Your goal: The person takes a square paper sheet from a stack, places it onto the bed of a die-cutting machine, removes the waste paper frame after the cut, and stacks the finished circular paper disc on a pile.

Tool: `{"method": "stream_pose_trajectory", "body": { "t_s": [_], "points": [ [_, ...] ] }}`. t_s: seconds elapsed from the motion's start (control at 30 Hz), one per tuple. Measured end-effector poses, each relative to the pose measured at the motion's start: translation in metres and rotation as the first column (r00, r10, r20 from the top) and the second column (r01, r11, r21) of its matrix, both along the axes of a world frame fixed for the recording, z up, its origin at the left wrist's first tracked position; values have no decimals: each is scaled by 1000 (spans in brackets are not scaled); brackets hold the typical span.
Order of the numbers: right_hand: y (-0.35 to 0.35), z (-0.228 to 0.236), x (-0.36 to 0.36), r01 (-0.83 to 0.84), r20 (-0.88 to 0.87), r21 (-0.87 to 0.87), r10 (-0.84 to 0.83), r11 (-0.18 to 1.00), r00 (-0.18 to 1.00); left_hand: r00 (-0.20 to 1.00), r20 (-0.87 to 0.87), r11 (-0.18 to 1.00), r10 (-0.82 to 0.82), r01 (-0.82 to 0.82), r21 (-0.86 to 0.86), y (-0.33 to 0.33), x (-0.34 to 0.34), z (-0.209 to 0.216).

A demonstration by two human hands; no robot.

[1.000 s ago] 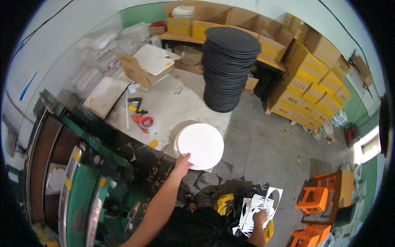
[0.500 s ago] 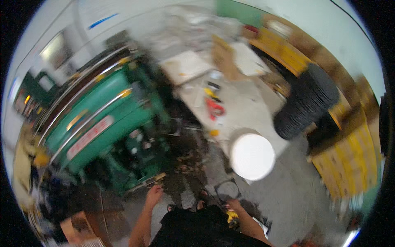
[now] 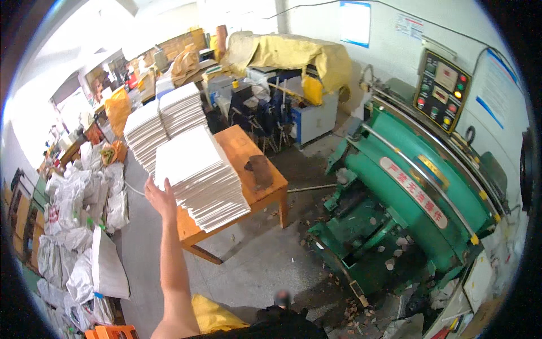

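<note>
My left hand [image 3: 161, 198] reaches up to the near left corner of a tall stack of white sheets [image 3: 195, 164]. Its thumb and fingers are apart, and it is at or just touching the stack's side; I cannot tell whether it presses on it. The sheets look like thick paper or card, with uneven edges, and they rest on an orange wooden table [image 3: 234, 141]. Right behind stands another white stack [image 3: 164, 116], with a dark strap-like line across it. On the table's right part lies a dark brown piece [image 3: 258, 171]. My right hand is out of sight.
To the right stands a large green machine [image 3: 395, 186] with a button panel [image 3: 442, 90]; scraps litter the floor around it. White sacks [image 3: 107, 263] pile up on the left. Yellow material [image 3: 214, 316] lies near my body. Behind, a yellow cover [image 3: 288, 53] drapes over equipment.
My view has swung left, from the table with the white bucket-like round thing to the paper stacks. My left hand has risen to the stack; my right hand has left the view.
</note>
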State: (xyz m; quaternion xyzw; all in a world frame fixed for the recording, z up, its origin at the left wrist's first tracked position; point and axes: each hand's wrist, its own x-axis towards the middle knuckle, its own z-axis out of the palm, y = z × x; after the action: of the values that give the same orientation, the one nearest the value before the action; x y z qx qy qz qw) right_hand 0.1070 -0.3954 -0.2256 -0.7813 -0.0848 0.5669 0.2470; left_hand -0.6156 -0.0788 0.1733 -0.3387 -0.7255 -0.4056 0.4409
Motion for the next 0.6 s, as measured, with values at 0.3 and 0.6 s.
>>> {"method": "stream_pose_trajectory", "body": {
  "t_s": [0.3,0.6],
  "points": [
    [169,43,-58,-417,72,226,411,881,909,-42,818,785,-574,256,564,7,-164,-29],
    [209,228,-113,-191,-159,265,238,945,958,-366,448,383,-816,239,892,-112,-89,-24]
  ]
}}
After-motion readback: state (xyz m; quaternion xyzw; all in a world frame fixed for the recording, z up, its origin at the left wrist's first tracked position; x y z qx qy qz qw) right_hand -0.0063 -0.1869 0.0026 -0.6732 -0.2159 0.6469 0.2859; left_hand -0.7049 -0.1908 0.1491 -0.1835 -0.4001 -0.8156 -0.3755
